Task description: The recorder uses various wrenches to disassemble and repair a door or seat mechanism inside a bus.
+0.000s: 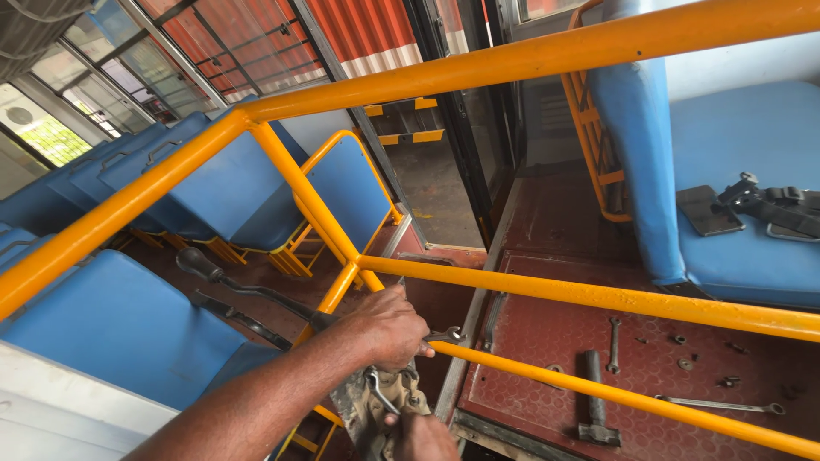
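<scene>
Blue padded seats (213, 188) fill the left of the frame, yellow railings (530, 55) cross it, daylit barred windows (231, 38) sit upper left, and red studded floor (547, 341) lies lower right.

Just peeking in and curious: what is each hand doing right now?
Left hand: closed around a spanner at the yellow rail.
Right hand: mostly out of view by a second spanner; grip cannot be told.

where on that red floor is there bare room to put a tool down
The red floor is bare between the doorway and the upper yellow rail. Below it things crowd: a hammer, a short spanner, a long spanner, scattered nuts. The blue seat is bare above the phone.
</scene>
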